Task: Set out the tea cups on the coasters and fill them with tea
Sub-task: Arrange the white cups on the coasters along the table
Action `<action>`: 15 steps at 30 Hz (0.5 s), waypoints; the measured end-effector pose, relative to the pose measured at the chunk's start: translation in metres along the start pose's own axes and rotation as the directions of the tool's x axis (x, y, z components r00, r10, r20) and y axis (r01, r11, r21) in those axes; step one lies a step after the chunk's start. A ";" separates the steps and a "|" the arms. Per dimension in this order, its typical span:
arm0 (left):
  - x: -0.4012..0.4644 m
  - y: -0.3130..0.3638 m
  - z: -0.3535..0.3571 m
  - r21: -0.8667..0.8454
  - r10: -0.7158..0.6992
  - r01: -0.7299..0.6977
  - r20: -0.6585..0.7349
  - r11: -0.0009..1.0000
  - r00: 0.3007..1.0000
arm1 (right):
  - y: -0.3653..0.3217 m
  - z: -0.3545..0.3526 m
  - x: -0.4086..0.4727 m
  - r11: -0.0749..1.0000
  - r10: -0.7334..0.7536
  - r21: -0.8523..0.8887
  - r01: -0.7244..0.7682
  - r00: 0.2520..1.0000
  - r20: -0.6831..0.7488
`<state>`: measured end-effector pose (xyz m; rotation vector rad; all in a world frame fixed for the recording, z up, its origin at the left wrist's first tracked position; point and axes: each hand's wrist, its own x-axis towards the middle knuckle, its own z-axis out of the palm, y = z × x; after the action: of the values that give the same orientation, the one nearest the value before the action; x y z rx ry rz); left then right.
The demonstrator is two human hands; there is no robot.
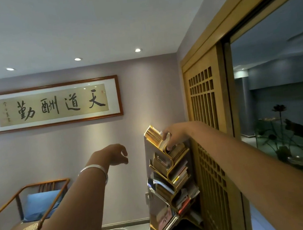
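- Right hand (pixel 174 136) pinches a clear wrapped item (pixel 166 140) at the top of the tree-shaped bookshelf (pixel 170 180)
- Left hand (pixel 113 155) hangs mid-air, fingers loosely curled, empty

The right hand (pixel 174 137) reaches to the top of a gold, tree-shaped metal bookshelf (pixel 170 180), fingers closed on a clear glassy object (pixel 166 140). The left hand (pixel 113 155), silver bangle (pixel 94 171) at the wrist, hangs loosely curled before the lilac wall (pixel 74 142).
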<state>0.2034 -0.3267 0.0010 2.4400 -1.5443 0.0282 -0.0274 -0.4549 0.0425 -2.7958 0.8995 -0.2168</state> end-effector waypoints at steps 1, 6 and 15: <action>0.020 -0.005 0.004 0.002 -0.005 0.005 0.001 1.000 1.000 | 0.005 0.003 0.018 1.000 0.000 0.013 0.000 1.000 -0.006; 0.134 -0.029 0.021 0.001 0.029 -0.029 0.024 1.000 0.999 | 0.033 0.017 0.123 1.000 0.011 0.024 -0.011 1.000 0.008; 0.322 -0.098 0.013 -0.042 -0.041 0.040 -0.033 0.998 0.999 | 0.083 0.011 0.332 0.996 -0.004 0.086 0.008 0.999 -0.039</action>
<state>0.4297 -0.5753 0.0173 2.4254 -1.4667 0.0295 0.1951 -0.7151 0.0387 -2.7245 0.8691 -0.3039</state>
